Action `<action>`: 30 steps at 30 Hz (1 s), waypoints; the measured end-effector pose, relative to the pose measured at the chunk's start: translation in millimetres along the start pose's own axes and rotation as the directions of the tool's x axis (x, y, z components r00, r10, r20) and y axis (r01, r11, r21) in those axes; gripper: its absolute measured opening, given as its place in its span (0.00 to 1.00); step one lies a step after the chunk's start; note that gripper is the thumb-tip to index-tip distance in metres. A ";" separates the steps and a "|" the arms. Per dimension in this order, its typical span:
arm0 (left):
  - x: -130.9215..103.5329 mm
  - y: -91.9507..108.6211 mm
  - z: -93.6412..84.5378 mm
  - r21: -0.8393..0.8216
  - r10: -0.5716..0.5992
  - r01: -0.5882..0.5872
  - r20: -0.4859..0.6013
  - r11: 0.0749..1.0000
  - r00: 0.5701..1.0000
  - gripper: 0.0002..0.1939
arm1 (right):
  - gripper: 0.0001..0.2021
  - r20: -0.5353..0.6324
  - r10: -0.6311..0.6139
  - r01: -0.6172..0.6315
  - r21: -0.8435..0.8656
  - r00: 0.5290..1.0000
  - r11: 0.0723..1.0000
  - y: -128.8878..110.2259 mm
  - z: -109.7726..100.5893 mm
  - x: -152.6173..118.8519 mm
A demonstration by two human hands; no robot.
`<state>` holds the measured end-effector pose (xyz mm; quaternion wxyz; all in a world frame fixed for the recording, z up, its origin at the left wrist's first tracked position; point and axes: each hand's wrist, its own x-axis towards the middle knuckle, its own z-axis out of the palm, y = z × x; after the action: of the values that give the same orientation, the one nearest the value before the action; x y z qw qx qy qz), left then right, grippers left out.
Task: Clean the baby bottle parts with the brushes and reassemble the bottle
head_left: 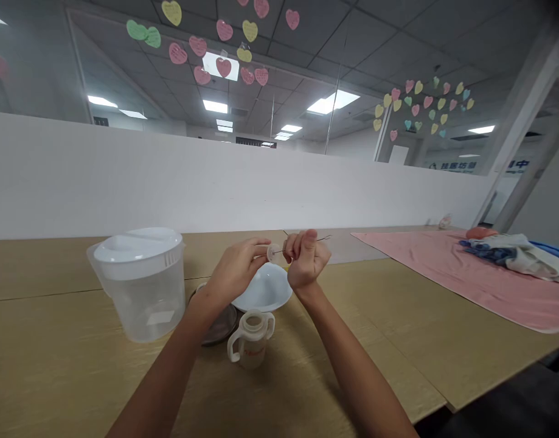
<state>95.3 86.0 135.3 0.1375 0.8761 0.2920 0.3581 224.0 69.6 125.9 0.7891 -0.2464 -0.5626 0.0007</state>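
Between the fingertips of my left hand (236,267) is a small translucent round bottle part (273,252). My right hand (306,258) is closed round a thin wire tool (323,238). One end of the wire reaches the round part; the other sticks out past my right hand. Whether the wire goes through the part, I cannot tell. Below both hands sits a white bowl (265,292). Nearer to me, a two-handled baby bottle (253,350) stands upright with its mouth uncovered. A dark round tray or lid (219,328) lies partly hidden behind my left forearm.
On the left stands a large clear plastic pitcher (146,304) with a white lid. A pink cloth (425,261) covers the table's right side, with a pile of folded clothes (516,252) on it. A white low wall (215,188) runs along the back of the wooden table (374,340).
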 end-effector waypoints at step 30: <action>2.3 8.5 5.4 -0.213 -0.001 -0.010 -0.053 0.977 0.999 0.14 | 0.19 0.144 -0.136 0.174 -0.304 0.980 0.936 6.2 -22.5 19.4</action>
<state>103.9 80.5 136.6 0.2223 0.8472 0.2534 0.4106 252.8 71.7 135.2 0.7017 -0.3237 -0.6199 -0.1366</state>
